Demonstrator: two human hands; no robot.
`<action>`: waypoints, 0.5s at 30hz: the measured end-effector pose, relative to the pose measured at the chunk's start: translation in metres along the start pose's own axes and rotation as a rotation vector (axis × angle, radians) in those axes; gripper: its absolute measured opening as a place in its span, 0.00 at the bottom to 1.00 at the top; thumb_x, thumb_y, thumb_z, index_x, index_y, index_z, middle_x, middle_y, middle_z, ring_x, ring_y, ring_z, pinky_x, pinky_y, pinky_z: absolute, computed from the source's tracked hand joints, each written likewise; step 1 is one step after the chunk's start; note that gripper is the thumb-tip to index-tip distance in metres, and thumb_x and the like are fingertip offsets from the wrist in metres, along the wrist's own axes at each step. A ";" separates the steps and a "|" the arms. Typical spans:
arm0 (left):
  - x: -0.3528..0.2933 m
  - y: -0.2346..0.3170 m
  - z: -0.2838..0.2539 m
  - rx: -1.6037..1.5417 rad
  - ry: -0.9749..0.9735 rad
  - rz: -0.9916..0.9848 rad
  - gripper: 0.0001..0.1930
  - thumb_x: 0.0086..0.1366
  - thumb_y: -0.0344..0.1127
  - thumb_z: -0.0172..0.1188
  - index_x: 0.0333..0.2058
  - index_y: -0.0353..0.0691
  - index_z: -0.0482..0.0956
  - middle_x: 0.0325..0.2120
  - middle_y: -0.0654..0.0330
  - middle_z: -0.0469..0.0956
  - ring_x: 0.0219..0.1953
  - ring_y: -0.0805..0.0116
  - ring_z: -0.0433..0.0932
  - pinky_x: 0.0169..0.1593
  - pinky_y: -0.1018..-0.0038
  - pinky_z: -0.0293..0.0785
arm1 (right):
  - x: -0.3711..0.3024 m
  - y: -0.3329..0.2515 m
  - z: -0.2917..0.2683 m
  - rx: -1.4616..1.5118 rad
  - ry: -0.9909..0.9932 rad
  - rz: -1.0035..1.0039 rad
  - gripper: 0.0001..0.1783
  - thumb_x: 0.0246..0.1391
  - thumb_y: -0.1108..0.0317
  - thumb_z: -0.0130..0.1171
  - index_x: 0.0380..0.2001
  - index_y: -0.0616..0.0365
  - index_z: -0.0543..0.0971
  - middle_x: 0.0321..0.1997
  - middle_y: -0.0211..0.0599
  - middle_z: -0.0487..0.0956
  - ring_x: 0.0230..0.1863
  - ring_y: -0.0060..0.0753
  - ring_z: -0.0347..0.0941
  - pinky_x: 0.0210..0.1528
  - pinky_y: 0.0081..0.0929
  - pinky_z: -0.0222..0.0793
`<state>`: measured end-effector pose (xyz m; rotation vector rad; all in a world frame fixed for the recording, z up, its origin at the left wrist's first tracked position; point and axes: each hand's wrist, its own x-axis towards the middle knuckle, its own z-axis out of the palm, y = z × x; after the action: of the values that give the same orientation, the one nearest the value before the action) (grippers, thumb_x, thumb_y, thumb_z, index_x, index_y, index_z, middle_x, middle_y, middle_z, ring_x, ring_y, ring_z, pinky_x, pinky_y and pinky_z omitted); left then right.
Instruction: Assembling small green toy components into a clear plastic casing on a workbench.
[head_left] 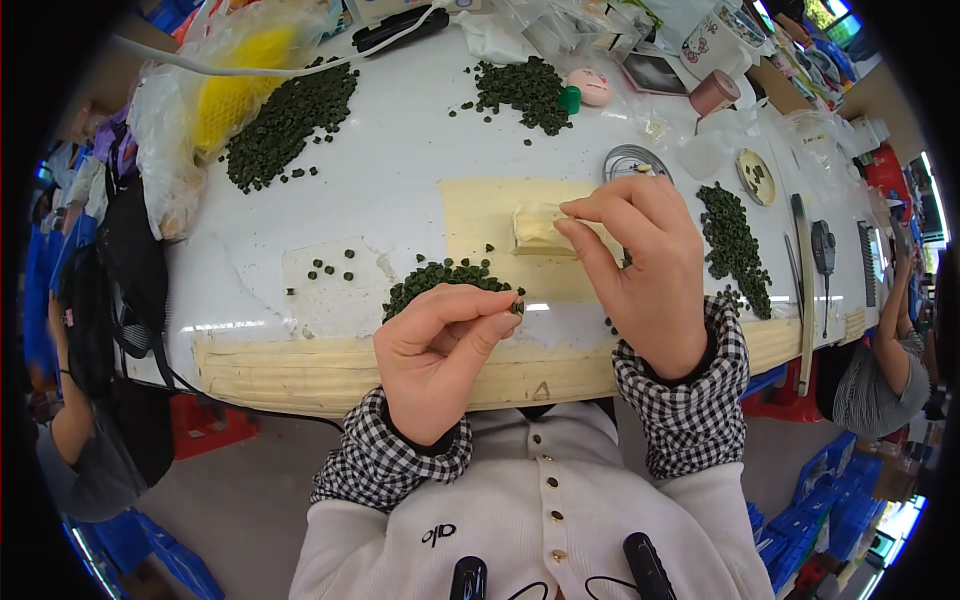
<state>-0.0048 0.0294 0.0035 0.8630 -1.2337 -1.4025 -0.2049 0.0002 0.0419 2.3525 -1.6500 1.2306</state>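
Between thumb and forefinger, my left hand (432, 350) pinches a small dark green piece (517, 306). It is held above the table's near side, by a loose pile of similar green pieces (440, 280). My right hand (645, 265) is higher and to the right, its thumb and forefinger pinched close beside a small cream-coloured block (540, 232) on yellowish tape. Whatever those right fingertips hold is too small to make out. Several single green pieces (330, 269) lie on a clear sheet to the left.
Larger heaps of green pieces sit at the far left (290, 130), far middle (523, 92) and right (732, 245). A metal ring-shaped coil (632, 158) lies beyond my right hand. Tweezers (794, 270) and a dark handled tool (823, 250) lie at the right. Other people work on both sides.
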 end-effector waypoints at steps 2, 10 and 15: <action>-0.001 -0.002 -0.002 0.003 0.002 0.015 0.09 0.60 0.17 0.61 0.40 0.30 0.82 0.35 0.56 0.80 0.36 0.75 0.78 0.38 0.82 0.73 | 0.001 -0.007 -0.007 0.050 0.147 -0.045 0.09 0.42 0.76 0.69 0.31 0.58 0.82 0.30 0.35 0.75 0.32 0.36 0.71 0.33 0.30 0.67; 0.000 0.000 -0.002 0.020 -0.035 0.009 0.09 0.61 0.17 0.60 0.40 0.30 0.81 0.36 0.56 0.79 0.38 0.74 0.78 0.40 0.81 0.74 | -0.007 -0.022 -0.011 0.601 -0.094 -0.003 0.08 0.51 0.75 0.65 0.33 0.63 0.77 0.32 0.37 0.77 0.32 0.33 0.76 0.36 0.25 0.73; 0.000 -0.001 -0.002 0.009 -0.034 0.030 0.09 0.61 0.17 0.61 0.40 0.29 0.81 0.36 0.56 0.79 0.38 0.74 0.78 0.41 0.80 0.74 | -0.010 -0.027 -0.011 0.726 -0.246 0.152 0.10 0.65 0.68 0.53 0.37 0.67 0.73 0.37 0.40 0.77 0.40 0.29 0.78 0.44 0.24 0.72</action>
<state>-0.0035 0.0292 0.0017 0.8263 -1.2745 -1.3932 -0.1916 0.0249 0.0545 2.9139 -1.6718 1.9004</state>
